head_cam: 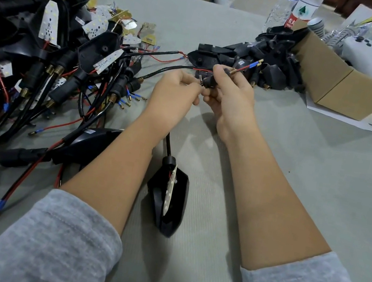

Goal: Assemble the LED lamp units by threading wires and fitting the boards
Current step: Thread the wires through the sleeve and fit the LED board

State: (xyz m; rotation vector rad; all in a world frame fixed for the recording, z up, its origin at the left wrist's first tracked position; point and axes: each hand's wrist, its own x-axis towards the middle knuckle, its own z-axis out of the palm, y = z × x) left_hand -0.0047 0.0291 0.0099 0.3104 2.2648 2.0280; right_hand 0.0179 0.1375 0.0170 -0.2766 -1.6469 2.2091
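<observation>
My right hand grips a small black lamp stem with a brass threaded end; a red wire with a blue and brass terminal sticks out past it. My left hand pinches the wire at the stem's near end, fingertips touching the right hand's. A black sheathed cable runs left from the hands. A black lamp housing with a white LED board standing in it lies between my forearms.
A heap of wired black housings, LED boards and red and black wires fills the left of the grey table. Loose black housings spill from a cardboard box at the back right. Water bottles stand behind it.
</observation>
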